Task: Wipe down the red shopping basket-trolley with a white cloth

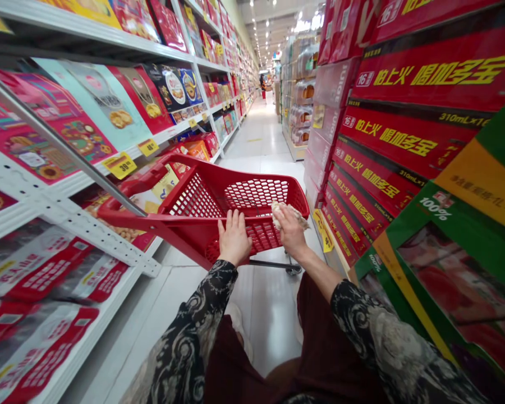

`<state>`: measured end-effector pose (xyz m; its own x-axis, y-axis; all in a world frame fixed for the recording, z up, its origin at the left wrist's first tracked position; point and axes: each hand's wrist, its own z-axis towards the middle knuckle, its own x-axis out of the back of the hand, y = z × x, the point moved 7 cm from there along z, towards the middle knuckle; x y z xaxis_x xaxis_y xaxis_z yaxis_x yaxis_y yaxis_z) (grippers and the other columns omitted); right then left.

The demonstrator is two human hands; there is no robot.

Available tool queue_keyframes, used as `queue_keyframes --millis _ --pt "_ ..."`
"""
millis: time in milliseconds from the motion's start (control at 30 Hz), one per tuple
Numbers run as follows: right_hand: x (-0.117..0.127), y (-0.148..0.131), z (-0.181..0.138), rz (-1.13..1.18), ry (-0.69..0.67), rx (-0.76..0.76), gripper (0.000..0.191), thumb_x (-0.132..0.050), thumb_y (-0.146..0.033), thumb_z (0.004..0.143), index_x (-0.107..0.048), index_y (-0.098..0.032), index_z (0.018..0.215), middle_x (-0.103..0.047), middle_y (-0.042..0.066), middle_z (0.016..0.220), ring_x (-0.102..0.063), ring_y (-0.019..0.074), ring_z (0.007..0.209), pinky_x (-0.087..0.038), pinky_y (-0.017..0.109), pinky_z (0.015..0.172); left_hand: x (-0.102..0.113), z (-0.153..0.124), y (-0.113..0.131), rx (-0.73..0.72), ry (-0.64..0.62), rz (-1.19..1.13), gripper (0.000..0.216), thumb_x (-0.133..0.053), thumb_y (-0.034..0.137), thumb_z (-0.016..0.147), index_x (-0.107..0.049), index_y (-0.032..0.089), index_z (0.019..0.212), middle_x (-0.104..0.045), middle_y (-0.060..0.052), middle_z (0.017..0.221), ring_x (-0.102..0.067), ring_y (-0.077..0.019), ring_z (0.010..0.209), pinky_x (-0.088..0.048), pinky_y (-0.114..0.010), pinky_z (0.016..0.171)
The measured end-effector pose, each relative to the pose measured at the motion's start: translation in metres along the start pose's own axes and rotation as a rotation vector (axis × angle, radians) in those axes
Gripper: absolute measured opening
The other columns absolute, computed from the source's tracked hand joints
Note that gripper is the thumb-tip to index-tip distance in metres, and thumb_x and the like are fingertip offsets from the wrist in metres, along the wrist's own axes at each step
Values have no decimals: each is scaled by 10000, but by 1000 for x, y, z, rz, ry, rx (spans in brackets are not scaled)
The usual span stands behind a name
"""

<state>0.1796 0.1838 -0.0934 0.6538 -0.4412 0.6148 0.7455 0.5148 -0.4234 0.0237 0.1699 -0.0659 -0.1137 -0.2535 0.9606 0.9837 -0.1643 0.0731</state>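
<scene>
A red plastic shopping cart (193,227) with perforated basket walls stands across the aisle in front of me. My left hand (234,240) holds the near rim of its basket, fingers laid over the edge and thumb to the left. At the basket's right end, my right hand (292,230) is closed around a crumpled, whitish cloth (276,215). The cloth is pressed against the rim there. Part of it is hidden under my fingers. The basket's floor is mostly out of sight behind the near wall.
Shelves (54,193) of boxed goods and yellow price tags line the left side. Stacked red drink cartons (387,137) and green cartons (437,247) rise close on the right. A metal bar (67,140) slants from the upper left to the cart. The tiled aisle (256,132) runs ahead.
</scene>
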Motion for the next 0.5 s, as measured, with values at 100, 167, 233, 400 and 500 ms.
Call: queue_keyframes --millis 100,167,233,400,500 --pt "-26 -47 10 75 -77 122 453 -352 -58 809 -550 -133 1209 -471 121 1337 -350 200 1296 -288 439 1091 3 -5 -2 -4 -7 -78 612 -486 232 739 -372 97 1325 -314 -148 1447 -196 -279 1367 -157 -527 1100" --pt "-37 -70 15 119 -123 174 452 -368 -62 815 -537 -144 1226 -470 115 1340 -361 193 1291 -299 430 1088 9 -14 -16 45 52 -137 590 -467 226 756 -363 112 1325 -317 -139 1447 -206 -265 1366 -183 -522 1095" --pt "-43 -85 19 145 -140 207 449 -380 -56 816 -535 -140 1229 -473 120 1337 -368 192 1287 -303 425 1088 18 -29 -43 152 162 -183 583 -454 227 770 -340 119 1331 -311 -145 1448 -211 -265 1364 -201 -533 1085" --pt "-59 -138 33 211 -162 360 411 -410 -80 854 -526 -151 1242 -482 106 1333 -350 184 1299 -305 406 1095 35 -74 -132 420 387 -238 606 -478 238 766 -304 132 1337 -316 -179 1433 -249 -285 1347 -244 -538 1063" --pt "-71 -192 52 262 -164 504 366 -418 -132 888 -538 -181 1230 -487 75 1334 -314 182 1320 -292 423 1104 42 -90 -168 482 379 -210 627 -494 242 756 -292 129 1339 -327 -196 1419 -247 -302 1344 -241 -554 1054"
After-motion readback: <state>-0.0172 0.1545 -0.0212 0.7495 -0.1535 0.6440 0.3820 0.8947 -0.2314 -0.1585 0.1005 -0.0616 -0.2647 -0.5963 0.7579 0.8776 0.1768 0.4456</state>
